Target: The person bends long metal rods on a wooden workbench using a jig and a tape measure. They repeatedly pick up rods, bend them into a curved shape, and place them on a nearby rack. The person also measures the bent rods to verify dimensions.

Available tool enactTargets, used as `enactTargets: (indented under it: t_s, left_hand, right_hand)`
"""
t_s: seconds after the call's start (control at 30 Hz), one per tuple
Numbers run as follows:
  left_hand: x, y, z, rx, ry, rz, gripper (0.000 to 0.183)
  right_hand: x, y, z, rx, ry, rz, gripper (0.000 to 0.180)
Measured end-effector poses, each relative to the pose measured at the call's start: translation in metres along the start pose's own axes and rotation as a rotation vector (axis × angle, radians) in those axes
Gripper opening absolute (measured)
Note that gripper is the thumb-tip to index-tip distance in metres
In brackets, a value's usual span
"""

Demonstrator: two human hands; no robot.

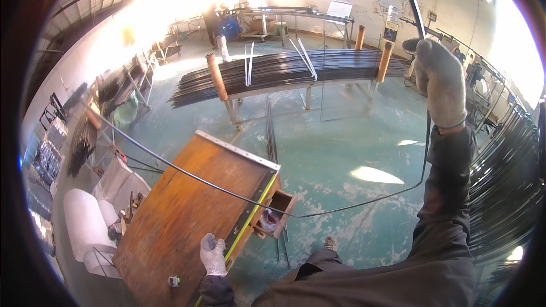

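My right hand (439,76), in a pale work glove, is raised at the upper right with its fingers closed around a thin dark strip (413,2). From there a long dark strip (192,175) bends down and arcs left across the view, over a wooden workbench (183,209). My left hand (213,256), also gloved, is at the bench's right side with its fingers curled; whether it holds anything is not clear. Beside it a yellow measuring tape (251,215) runs along the bench edge. A small tape measure or similar item (174,281) lies on the bench.
An open wooden drawer (286,215) juts from the bench's right side. Beyond, a rack holds stacked dark bars (273,68) between upright rollers. More dark strips (507,179) stand at the right. White rolls (85,221) lie left of the bench.
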State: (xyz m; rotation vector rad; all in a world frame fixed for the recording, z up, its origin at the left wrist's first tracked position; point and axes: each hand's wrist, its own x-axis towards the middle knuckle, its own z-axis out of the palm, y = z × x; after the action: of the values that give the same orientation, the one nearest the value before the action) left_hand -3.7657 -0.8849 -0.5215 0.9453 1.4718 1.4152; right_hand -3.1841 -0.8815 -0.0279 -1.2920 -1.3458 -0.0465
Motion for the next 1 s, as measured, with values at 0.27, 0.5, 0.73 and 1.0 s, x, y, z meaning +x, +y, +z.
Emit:
enactTargets:
  t_s: [0.27, 0.5, 0.73, 1.0]
  left_hand:
    - [0.045, 0.000, 0.214, -0.055, -0.209, 0.155, 0.040]
    - [0.068, 0.019, 0.364, 0.316, -0.220, 0.160, 0.017]
    - [0.175, -0.025, 0.483, -0.002, -0.217, -0.098, 0.011]
    - [0.333, -0.076, 0.648, -0.193, -0.116, -0.265, 0.014]
  right_hand:
    - [0.132, 0.159, -0.089, 0.549, 0.146, 0.281, 0.050]
    - [0.214, 0.294, -0.102, 0.624, 0.205, 0.404, 0.048]
    - [0.258, 0.315, -0.011, 0.704, 0.069, 0.318, 0.054]
    - [0.367, 0.369, 0.098, 0.536, -0.117, 0.172, 0.059]
